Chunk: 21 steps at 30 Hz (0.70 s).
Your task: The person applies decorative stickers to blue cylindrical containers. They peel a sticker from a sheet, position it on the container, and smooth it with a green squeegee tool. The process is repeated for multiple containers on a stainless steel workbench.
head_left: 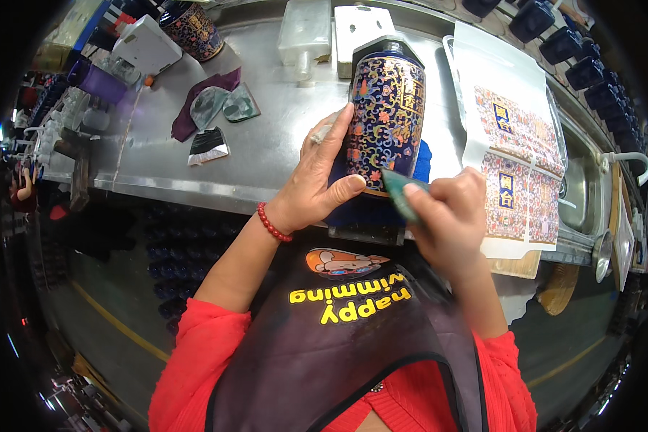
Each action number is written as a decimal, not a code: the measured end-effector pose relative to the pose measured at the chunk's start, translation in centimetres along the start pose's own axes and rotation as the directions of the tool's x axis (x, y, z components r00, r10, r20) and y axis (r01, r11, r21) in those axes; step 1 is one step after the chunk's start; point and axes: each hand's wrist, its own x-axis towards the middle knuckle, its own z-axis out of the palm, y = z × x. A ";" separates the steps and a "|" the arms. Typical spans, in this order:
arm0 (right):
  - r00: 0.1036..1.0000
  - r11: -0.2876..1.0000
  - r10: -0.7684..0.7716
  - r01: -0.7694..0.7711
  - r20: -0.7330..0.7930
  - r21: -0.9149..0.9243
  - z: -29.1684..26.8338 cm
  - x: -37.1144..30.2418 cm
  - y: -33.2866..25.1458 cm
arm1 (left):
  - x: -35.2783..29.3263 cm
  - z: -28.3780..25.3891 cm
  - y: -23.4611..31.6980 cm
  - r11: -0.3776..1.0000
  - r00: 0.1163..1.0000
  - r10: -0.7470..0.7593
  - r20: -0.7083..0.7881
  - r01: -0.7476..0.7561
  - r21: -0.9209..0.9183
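A dark blue bottle, covered in a colourful floral pattern with a gold-edged panel, lies tilted in front of me with its neck pointing away. My left hand holds its left side, fingers stretched along it and thumb by the lower end. A whitish wrap shows on one left finger. In my right hand is a thin green scraper, its tip against the bottle's lower right side. The right hand is slightly blurred. Behind the bottle is a black angular support, and blue cloth shows beside it.
Patterned transfer sheets lie on the right of the metal worktop, near a sink. Dark purple cloth and film scraps lie left. Clear and white containers and another patterned bottle stand behind.
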 end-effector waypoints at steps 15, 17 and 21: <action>0.993 0.997 0.024 -0.015 0.114 -0.077 -0.2 0.7 -0.2 | -0.3 -0.8 2.2 0.693 0.971 0.223 -0.086 -0.096 0.714; 0.977 0.982 -0.108 0.077 0.185 0.170 -0.2 0.5 -0.1 | -0.4 -0.5 2.2 0.769 0.974 0.204 -0.102 -0.095 0.632; 0.998 0.991 0.052 -0.055 0.025 0.122 -0.4 0.3 0.3 | -0.7 0.1 1.2 0.947 0.991 0.105 -0.083 -0.074 0.314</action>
